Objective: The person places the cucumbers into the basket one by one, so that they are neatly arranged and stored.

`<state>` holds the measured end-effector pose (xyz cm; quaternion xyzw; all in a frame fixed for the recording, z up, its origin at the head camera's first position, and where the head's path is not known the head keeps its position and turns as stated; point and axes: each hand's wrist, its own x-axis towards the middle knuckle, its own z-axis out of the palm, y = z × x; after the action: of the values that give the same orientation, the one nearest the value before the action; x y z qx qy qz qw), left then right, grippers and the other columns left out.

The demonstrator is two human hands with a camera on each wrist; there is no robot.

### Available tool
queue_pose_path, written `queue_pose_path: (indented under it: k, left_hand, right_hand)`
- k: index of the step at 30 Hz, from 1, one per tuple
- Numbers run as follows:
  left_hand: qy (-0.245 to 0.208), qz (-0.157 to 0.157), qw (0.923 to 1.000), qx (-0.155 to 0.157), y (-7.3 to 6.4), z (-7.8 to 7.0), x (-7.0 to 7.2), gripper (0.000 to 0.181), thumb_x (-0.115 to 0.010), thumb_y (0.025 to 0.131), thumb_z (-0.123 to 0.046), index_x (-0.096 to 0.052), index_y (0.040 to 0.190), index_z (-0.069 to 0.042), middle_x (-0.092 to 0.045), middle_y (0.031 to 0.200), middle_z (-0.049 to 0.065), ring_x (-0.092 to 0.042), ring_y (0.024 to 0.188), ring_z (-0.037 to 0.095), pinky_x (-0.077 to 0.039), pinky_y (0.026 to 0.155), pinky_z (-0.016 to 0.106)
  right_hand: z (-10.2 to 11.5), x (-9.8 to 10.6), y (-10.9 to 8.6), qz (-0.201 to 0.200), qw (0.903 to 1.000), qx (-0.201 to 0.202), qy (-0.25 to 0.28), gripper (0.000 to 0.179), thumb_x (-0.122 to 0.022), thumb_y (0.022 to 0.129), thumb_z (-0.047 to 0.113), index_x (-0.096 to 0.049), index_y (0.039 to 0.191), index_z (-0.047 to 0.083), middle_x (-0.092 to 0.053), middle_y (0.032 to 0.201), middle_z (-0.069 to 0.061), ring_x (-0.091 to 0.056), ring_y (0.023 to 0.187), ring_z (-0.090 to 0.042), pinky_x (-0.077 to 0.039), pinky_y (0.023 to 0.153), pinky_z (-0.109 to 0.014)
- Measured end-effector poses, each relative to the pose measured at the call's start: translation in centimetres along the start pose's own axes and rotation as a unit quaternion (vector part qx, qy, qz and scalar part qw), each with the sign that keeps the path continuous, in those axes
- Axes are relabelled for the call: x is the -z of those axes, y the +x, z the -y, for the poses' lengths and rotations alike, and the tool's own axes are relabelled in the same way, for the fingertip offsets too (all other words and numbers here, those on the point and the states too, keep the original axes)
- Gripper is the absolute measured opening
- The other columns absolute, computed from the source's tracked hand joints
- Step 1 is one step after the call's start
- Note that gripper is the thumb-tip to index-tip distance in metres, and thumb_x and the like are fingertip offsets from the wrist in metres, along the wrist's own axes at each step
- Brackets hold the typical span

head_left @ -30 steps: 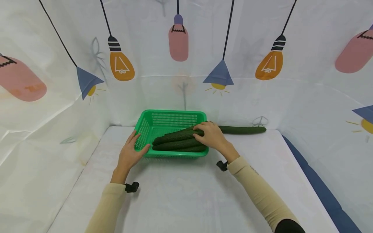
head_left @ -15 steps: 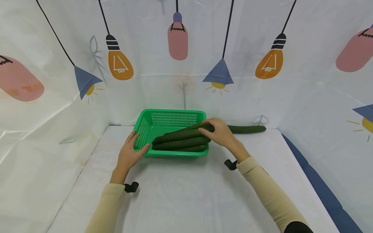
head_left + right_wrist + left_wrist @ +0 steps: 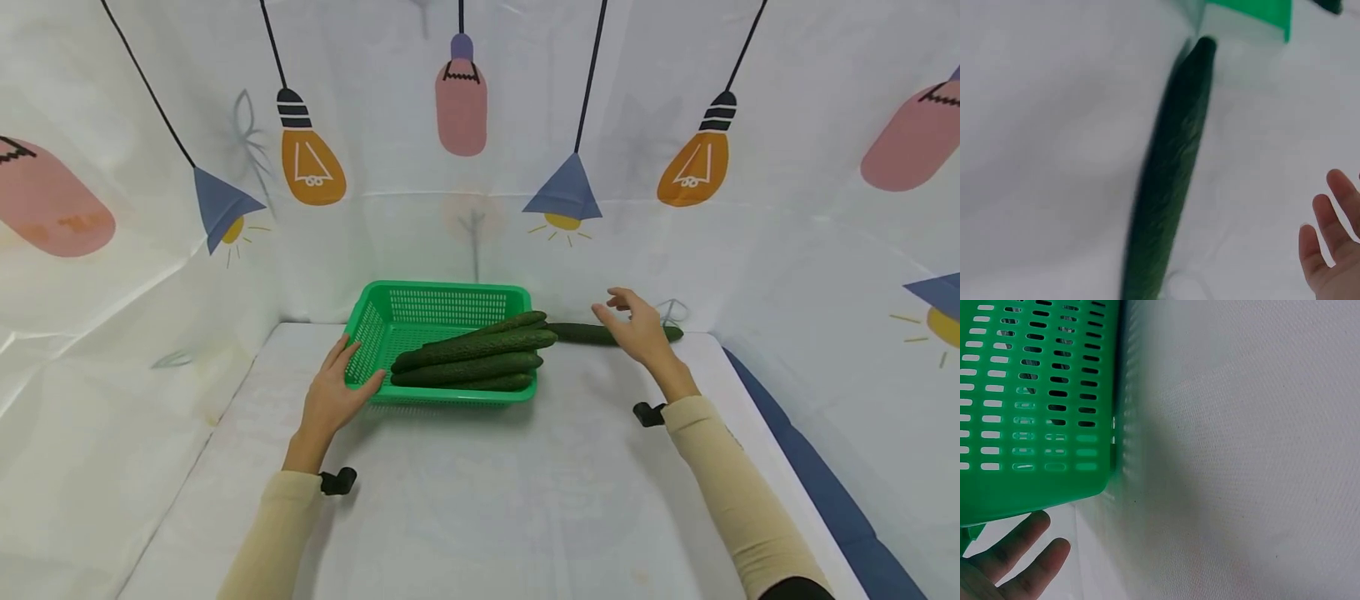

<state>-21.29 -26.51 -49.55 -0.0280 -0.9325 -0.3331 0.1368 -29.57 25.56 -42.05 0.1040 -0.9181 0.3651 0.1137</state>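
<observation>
My left hand [image 3: 330,404] rests at the near left corner of a green plastic basket [image 3: 450,398], its thumb by the front rim and its fingers along the left side. Fingers [image 3: 1038,569] look straight in the left wrist view. Inside the basket lie several dark green cucumbers [image 3: 474,369], their right ends propped on or past the right rim. To the right, a single long cucumber [image 3: 573,333] lies on the table. Over it hovers my right hand [image 3: 641,332], holding nothing, fingers spread apart in the right wrist view, not touching the cucumber [image 3: 1169,175].
A white covered table [image 3: 487,500] carries everything. Behind it hangs a pale cloth wall [image 3: 405,225] printed with lamps and bulbs, close to the basket's back. Blue fabric [image 3: 795,450] runs along the right edge.
My right hand has let go of a cucumber in the basket and moved right, above the lone cucumber on the table. The left hand has stayed at the basket corner.
</observation>
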Motion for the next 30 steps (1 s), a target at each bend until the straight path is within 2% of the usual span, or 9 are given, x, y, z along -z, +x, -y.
queue_pose_path:
  k: [4, 10, 17, 25, 30]
  left_hand:
    - [0.002, 0.002, 1.0000, 0.002, 0.0, 0.0, 0.1, 0.082, -0.065, 0.093, -0.059, -0.044, 0.156, -0.011, -0.026, 0.170, 0.010, -0.040, 0.146, 0.048, -0.041, 0.106, 0.071]
    - [0.003, 0.003, 1.0000, 0.005, 0.0, 0.0, 0.3, 0.082, -0.065, 0.093, -0.059, -0.044, 0.157, -0.012, -0.026, 0.171, 0.010, -0.038, 0.147, 0.048, -0.041, 0.106, 0.071]
    - [0.005, 0.004, 1.0000, 0.005, 0.0, 0.0, 0.3, 0.082, -0.066, 0.094, -0.058, -0.044, 0.156, -0.011, -0.026, 0.171, 0.009, -0.038, 0.147, 0.047, -0.041, 0.107, 0.070]
    - [0.006, 0.006, 1.0000, 0.003, 0.1, 0.1, 0.1, 0.082, -0.065, 0.093, -0.059, -0.044, 0.156, -0.011, -0.026, 0.171, 0.007, -0.039, 0.148, 0.046, -0.041, 0.108, 0.069]
    - [0.009, 0.007, 0.9999, 0.000, 0.2, 0.1, 0.0, 0.082, -0.065, 0.094, -0.059, -0.044, 0.156, -0.011, -0.025, 0.171, 0.008, -0.039, 0.147, 0.047, -0.041, 0.107, 0.070]
  right_hand:
    - [-2.5, 0.8, -0.6, 0.011, 0.9994, -0.032, -0.009, 0.074, -0.056, 0.102, 0.054, -0.044, 0.153, 0.001, -0.056, 0.141, -0.027, -0.049, 0.133, -0.047, -0.043, 0.103, -0.067]
    - [-5.4, 1.1, -0.9, 0.024, 0.9980, -0.056, -0.015, 0.077, -0.056, 0.102, 0.054, -0.041, 0.153, -0.001, -0.052, 0.144, -0.030, -0.046, 0.135, -0.050, -0.041, 0.104, -0.069]
    - [-8.1, 1.0, -0.4, 0.042, 0.9943, -0.097, -0.019, 0.088, -0.054, 0.098, 0.066, -0.038, 0.156, 0.001, -0.046, 0.153, -0.029, -0.040, 0.141, -0.050, -0.037, 0.109, -0.069]
    - [-9.8, 0.7, -0.1, 0.051, 0.9911, -0.123, -0.006, 0.090, -0.043, 0.100, 0.070, -0.034, 0.159, 0.002, -0.039, 0.159, -0.028, -0.031, 0.147, -0.053, -0.029, 0.114, -0.072]
    - [-10.3, -0.1, 0.1, 0.087, 0.9868, -0.136, -0.015, 0.091, -0.030, 0.102, 0.072, -0.026, 0.161, 0.002, -0.029, 0.163, -0.031, -0.024, 0.149, -0.057, -0.024, 0.115, -0.074]
